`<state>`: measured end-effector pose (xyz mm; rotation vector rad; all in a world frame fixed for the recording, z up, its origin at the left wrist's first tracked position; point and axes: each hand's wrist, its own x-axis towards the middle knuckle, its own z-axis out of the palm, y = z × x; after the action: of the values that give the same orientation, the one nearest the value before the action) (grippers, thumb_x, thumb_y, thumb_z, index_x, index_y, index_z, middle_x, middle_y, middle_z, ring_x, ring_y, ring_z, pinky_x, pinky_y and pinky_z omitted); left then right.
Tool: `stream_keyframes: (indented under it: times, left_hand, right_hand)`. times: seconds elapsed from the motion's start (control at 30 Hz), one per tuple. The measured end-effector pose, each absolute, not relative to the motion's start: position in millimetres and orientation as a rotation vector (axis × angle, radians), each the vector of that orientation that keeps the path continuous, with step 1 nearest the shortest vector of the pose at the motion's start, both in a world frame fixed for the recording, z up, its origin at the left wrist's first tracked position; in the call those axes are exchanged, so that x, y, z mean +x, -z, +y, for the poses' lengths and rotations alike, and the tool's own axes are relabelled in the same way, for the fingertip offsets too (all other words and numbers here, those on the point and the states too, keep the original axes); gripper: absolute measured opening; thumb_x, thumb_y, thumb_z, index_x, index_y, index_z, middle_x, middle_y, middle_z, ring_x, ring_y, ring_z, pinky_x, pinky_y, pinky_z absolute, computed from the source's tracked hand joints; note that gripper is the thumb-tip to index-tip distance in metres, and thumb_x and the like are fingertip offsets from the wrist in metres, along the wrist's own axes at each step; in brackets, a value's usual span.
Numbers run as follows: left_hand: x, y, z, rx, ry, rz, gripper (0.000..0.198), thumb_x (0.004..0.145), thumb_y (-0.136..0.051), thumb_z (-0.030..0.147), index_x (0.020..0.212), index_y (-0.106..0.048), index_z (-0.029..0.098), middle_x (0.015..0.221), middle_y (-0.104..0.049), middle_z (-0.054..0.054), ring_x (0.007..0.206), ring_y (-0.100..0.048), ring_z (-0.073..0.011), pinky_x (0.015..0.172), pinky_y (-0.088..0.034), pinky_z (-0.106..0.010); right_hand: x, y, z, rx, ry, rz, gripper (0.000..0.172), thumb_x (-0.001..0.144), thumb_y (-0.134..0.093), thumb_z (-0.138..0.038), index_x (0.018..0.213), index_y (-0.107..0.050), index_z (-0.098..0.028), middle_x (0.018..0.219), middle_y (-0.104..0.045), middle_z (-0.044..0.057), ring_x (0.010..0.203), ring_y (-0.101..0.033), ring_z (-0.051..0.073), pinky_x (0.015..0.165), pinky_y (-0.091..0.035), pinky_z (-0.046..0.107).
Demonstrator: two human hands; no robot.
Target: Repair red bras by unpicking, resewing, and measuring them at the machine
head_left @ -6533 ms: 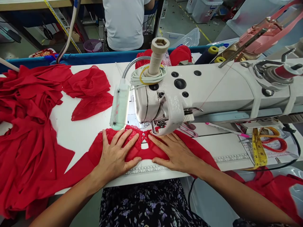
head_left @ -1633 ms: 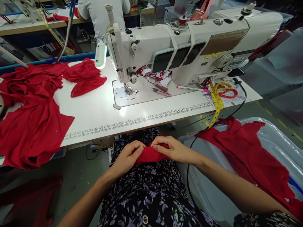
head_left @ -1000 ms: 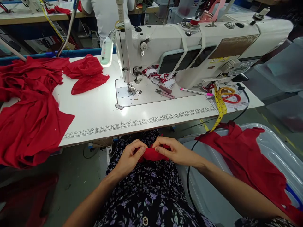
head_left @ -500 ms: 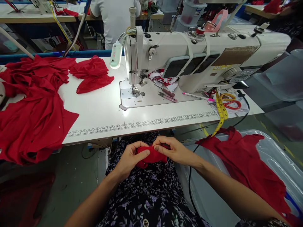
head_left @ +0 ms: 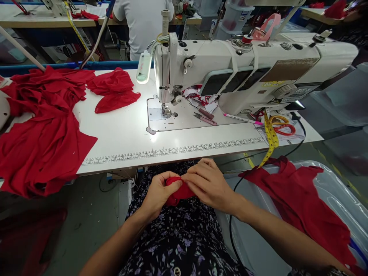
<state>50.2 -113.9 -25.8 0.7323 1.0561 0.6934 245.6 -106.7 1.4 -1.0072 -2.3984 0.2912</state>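
A small bunched piece of red fabric (head_left: 178,194) is held over the lap, below the table's front edge. My left hand (head_left: 158,191) pinches its left part between thumb and fingers. From the other side my right hand (head_left: 208,184) has its thumb and fingertips together at the fabric's upper edge, close to the left thumb; its fingers cover the right part of the cloth. The sewing machine (head_left: 198,65) stands on the white table beyond both hands, with its needle and presser foot (head_left: 165,111) over the metal plate.
Red fabric (head_left: 48,134) is heaped on the table's left, beside a smaller red piece (head_left: 115,90). Thread snips (head_left: 204,119), a pen (head_left: 243,119), scissors (head_left: 284,128) and a hanging tape measure (head_left: 270,138) lie right. A plastic bin (head_left: 324,168) holds red cloth. Another person (head_left: 140,28) sits behind.
My right hand has shifted slightly left and turned, its fingers now reaching over the fabric's right part. The left hand keeps its pinch. The view has shifted a little.
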Motion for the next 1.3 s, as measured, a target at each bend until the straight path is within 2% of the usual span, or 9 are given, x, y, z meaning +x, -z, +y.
stream_keyframes:
  times: [0.2,0.3,0.47,0.63,0.73,0.83,0.93,1.07,1.3]
  left_hand:
    - [55.1,20.3,-114.0,0.761,-0.685,1.098,0.033,0.071,-0.08,0.043,0.081,-0.066,0.014,0.064,-0.055,0.003,0.051,-0.045,-0.006,0.046,-0.04,-0.017]
    - [56.0,21.6,-113.7,0.682,-0.679,1.041,0.033,0.072,-0.08,0.043,0.082,-0.066,0.014,0.064,-0.057,0.002,0.051,-0.048,-0.0068,0.048,-0.043,-0.018]
    - [54.5,24.5,-112.5,0.61,-0.712,0.976,0.031,0.072,-0.081,0.039,0.082,-0.069,0.013,0.073,-0.064,-0.001,0.059,-0.054,-0.0083,0.055,-0.045,-0.018]
    - [53.7,28.5,-112.4,0.63,-0.719,0.979,0.03,0.073,-0.081,0.039,0.083,-0.069,0.014,0.073,-0.064,-0.001,0.059,-0.053,-0.008,0.055,-0.045,-0.018]
    - [54.4,29.7,-112.7,0.666,-0.703,0.987,0.03,0.075,-0.08,0.039,0.085,-0.068,0.014,0.072,-0.063,-0.001,0.059,-0.053,-0.008,0.055,-0.045,-0.018]
    - [55.1,28.9,-113.1,0.71,-0.684,1.015,0.03,0.077,-0.078,0.041,0.086,-0.068,0.014,0.069,-0.061,0.0,0.056,-0.051,-0.0072,0.052,-0.043,-0.017]
    - [55.1,27.4,-113.4,0.708,-0.672,1.01,0.032,0.077,-0.078,0.042,0.087,-0.067,0.014,0.067,-0.06,0.001,0.054,-0.05,-0.0069,0.05,-0.043,-0.018]
    - [54.8,27.1,-113.5,0.651,-0.69,0.986,0.031,0.074,-0.08,0.04,0.083,-0.067,0.014,0.071,-0.062,-0.001,0.057,-0.052,-0.008,0.053,-0.046,-0.019]
    - [54.6,29.5,-112.6,0.636,-0.693,0.969,0.027,0.077,-0.078,0.038,0.084,-0.068,0.014,0.075,-0.063,-0.002,0.06,-0.054,-0.0086,0.056,-0.047,-0.019]
  right_hand:
    - [237.2,0.5,-104.9,-1.053,-0.22,-2.475,0.015,0.092,-0.047,-0.011,0.092,-0.058,-0.022,0.087,-0.065,0.004,0.079,-0.053,0.018,0.086,-0.035,0.04]
    - [234.8,2.8,-101.5,-1.195,-0.551,-2.26,0.013,0.088,-0.046,-0.013,0.08,-0.05,-0.022,0.074,-0.058,0.0,0.071,-0.05,0.016,0.077,-0.036,0.036]
    - [246.1,2.3,-97.9,-1.367,-1.066,-1.78,0.013,0.095,-0.041,-0.022,0.083,-0.046,-0.023,0.072,-0.05,-0.002,0.064,-0.044,0.013,0.059,-0.035,0.028]
    - [254.8,2.5,-100.5,-1.267,-0.939,-1.922,0.011,0.099,-0.046,-0.026,0.098,-0.057,-0.022,0.09,-0.062,0.003,0.082,-0.055,0.016,0.074,-0.041,0.032]
    - [251.5,3.9,-102.9,-1.146,-0.725,-2.15,0.014,0.097,-0.049,-0.02,0.108,-0.058,-0.023,0.098,-0.066,0.004,0.093,-0.058,0.019,0.084,-0.038,0.037]
    - [246.0,4.7,-103.5,-1.101,-0.6,-2.238,0.012,0.096,-0.047,-0.015,0.096,-0.056,-0.023,0.088,-0.065,0.001,0.084,-0.056,0.016,0.081,-0.035,0.037]
    - [243.7,4.1,-102.2,-1.161,-0.732,-2.147,0.013,0.094,-0.046,-0.015,0.084,-0.05,-0.022,0.079,-0.058,-0.001,0.074,-0.051,0.015,0.075,-0.035,0.035]
    - [248.5,2.8,-100.0,-1.283,-1.032,-1.861,0.014,0.096,-0.043,-0.021,0.082,-0.046,-0.023,0.079,-0.051,0.0,0.07,-0.045,0.014,0.065,-0.036,0.03]
    - [254.2,3.5,-98.9,-1.317,-1.208,-1.596,0.017,0.098,-0.044,-0.03,0.083,-0.049,-0.022,0.077,-0.047,-0.001,0.068,-0.041,0.014,0.063,-0.035,0.029]
